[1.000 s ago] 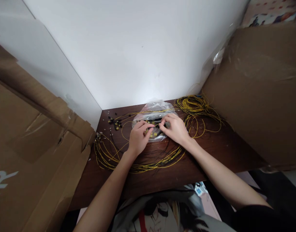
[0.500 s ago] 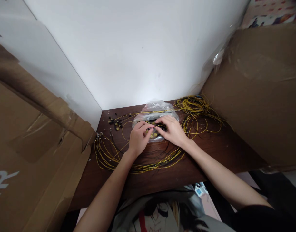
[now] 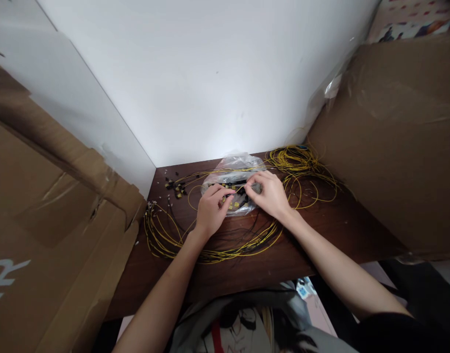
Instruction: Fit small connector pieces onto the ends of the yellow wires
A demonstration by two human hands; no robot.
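Note:
Over a clear plastic bag (image 3: pixel 234 164) of small black and yellow parts (image 3: pixel 235 205), both hands pinch a thin yellow wire (image 3: pixel 239 189). My left hand (image 3: pixel 212 208) has thumb and forefinger closed on the wire's left part, where a small dark piece shows at the fingertips. Slightly higher and to the right, my right hand (image 3: pixel 269 195) is closed on the same wire. The short stretch between the fingertips is visible. A long loop of yellow and black wires (image 3: pixel 225 256) lies in front of the hands.
Coiled yellow wires (image 3: pixel 293 159) lie at the back right of the brown table (image 3: pixel 243 279). Loose black and yellow pieces (image 3: pixel 178 190) are at the back left. Cardboard boxes stand left (image 3: pixel 52 211) and right (image 3: pixel 390 147), with a white wall (image 3: pixel 210 83) behind.
My right hand has moved right and slightly up, away from my left hand, so more of the yellow wire shows between them. My left hand has stayed almost in place.

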